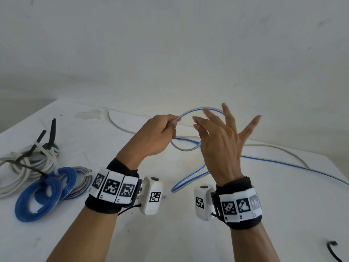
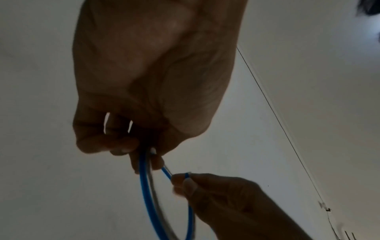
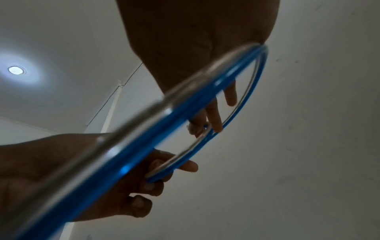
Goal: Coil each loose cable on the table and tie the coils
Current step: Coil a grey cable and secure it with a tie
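A loose blue and grey twin cable (image 1: 190, 111) arcs in the air between my hands, and its long tail (image 1: 283, 164) runs across the white table (image 1: 170, 233) to the right. My left hand (image 1: 172, 125) grips the cable in a curled fist above the table's middle. My right hand (image 1: 197, 123) pinches the cable end between thumb and forefinger, its other fingers spread wide. The left wrist view shows that pinch on the cable (image 2: 186, 177) just below my left hand (image 2: 144, 155). In the right wrist view the cable loop (image 3: 242, 100) hangs round my right hand (image 3: 205, 125).
At the table's left lie tied coils: a white one (image 1: 22, 167), a blue one (image 1: 37, 201) and a grey one (image 1: 83, 183), beside black-handled pliers (image 1: 53, 129). A loose white cable (image 1: 117, 125) snakes along the back. A black object (image 1: 332, 246) sits at the front right.
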Available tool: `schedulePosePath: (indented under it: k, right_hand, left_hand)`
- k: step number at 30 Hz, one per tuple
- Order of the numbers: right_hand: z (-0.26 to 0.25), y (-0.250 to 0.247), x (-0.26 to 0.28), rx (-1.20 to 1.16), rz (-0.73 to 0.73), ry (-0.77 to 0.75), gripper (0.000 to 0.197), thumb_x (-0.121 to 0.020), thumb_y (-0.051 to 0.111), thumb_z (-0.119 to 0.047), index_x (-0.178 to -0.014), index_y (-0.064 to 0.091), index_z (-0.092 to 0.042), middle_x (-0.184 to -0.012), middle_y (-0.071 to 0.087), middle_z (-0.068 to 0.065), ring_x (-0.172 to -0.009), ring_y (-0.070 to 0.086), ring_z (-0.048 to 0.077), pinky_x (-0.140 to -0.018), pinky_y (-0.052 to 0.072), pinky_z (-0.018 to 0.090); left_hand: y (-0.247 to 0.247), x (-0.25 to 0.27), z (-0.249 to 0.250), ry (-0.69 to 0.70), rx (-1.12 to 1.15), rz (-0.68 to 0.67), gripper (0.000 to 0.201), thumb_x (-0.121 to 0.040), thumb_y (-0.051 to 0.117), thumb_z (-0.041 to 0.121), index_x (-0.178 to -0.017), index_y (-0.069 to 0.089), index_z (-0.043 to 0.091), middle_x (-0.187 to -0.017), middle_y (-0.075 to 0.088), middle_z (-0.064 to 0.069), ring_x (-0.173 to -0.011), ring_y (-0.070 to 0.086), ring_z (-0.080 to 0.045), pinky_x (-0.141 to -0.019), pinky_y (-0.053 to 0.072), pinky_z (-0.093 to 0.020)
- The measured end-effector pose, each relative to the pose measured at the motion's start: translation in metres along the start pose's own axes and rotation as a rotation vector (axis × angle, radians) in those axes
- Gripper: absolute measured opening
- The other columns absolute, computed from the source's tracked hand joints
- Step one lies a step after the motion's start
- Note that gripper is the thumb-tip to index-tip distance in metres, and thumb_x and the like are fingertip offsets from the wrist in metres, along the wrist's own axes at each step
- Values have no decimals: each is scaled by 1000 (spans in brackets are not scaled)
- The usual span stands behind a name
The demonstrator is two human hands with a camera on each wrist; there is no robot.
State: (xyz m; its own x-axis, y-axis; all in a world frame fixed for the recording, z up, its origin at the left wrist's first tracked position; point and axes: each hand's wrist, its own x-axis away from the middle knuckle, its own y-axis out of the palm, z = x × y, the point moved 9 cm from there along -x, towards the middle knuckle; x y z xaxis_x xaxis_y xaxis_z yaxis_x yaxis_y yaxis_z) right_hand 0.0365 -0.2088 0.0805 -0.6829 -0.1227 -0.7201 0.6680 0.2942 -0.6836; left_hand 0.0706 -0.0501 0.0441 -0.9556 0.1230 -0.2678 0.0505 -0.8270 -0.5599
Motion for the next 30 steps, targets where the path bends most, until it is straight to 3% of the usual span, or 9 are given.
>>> schedulePosePath:
  k: [3, 5, 7, 9, 12, 16, 20, 23, 30]
  right_hand:
    - [9, 10, 3, -36, -64, 72, 18, -102, 58, -31, -112, 72, -34, -92, 76, -13, -133, 55, 26, -113, 0, 76]
    - [13, 11, 3, -54, -72, 84, 20, -102, 57, -31, -117, 69, -33, -80, 73, -13, -126, 59, 22, -116, 1, 72]
    - [18, 11, 3, -170, -72, 120, 23, -101, 59, -33, -124, 62, -31, -77, 72, -16, -118, 62, 13, -120, -4, 62]
    - [27, 13, 3, -337, -79, 198, 19, -100, 61, -37, -116, 55, -29, -76, 71, -22, -110, 64, 3, -122, -5, 53]
    - [30, 9, 1, -385, -46, 203, 14, -96, 63, -46, -100, 56, -34, -76, 70, -23, -107, 60, 1, -123, -1, 55]
    - [18, 11, 3, -268, -83, 87, 17, -91, 67, -51, -97, 68, -35, -77, 71, -21, -119, 53, 13, -120, -2, 61]
    - [13, 16, 3, -247, -150, 11, 14, -90, 71, -48, -97, 72, -36, -84, 72, -26, -129, 49, 13, -118, -9, 67]
    - [7, 10, 1, -206, -90, -32, 9, -90, 72, -45, -92, 74, -37, -100, 72, -22, -131, 49, 19, -114, -8, 73]
    - [-7, 5, 3, -62, -34, -88, 4, -81, 79, -43, -84, 77, -41, -123, 62, -10, -126, 47, 34, -108, 4, 80]
  left_hand:
    - [-1, -1, -1, 19, 12, 9, 36, -108, 37, 13, -134, 61, 18, -75, 63, 10, -68, 57, -4, -74, 50, -24]
    - [-4, -1, 0, 8, 167, 56, 36, -108, 41, 11, -140, 57, 15, -75, 66, 5, -68, 63, -11, -79, 60, -32]
    - [-10, 0, -2, -31, 365, 126, 30, -106, 47, 11, -134, 58, 9, -76, 70, -5, -65, 66, -19, -70, 61, -35]
    - [-14, 0, -2, -48, 454, 179, 18, -105, 52, 13, -119, 60, 6, -79, 73, -8, -63, 66, -21, -63, 59, -33]
    - [-15, 0, 1, -22, 464, 169, 15, -102, 57, 13, -110, 67, 5, -80, 75, -7, -61, 65, -23, -62, 59, -34]
    - [-16, 2, 4, 12, 365, 177, 14, -100, 62, 14, -107, 74, 10, -82, 75, -5, -59, 68, -27, -60, 59, -33]
    - [-28, 2, 2, 39, 290, 269, 15, -98, 65, 14, -106, 77, 13, -79, 74, 1, -55, 67, -19, -57, 57, -27]
    - [-31, 3, -1, 32, 245, 331, 15, -98, 65, 14, -106, 77, 14, -78, 74, 2, -53, 67, -15, -56, 58, -27]
    - [-23, 4, 6, 52, -61, 321, 13, -97, 65, 25, -102, 78, 25, -76, 73, 15, -57, 66, -7, -71, 59, -38]
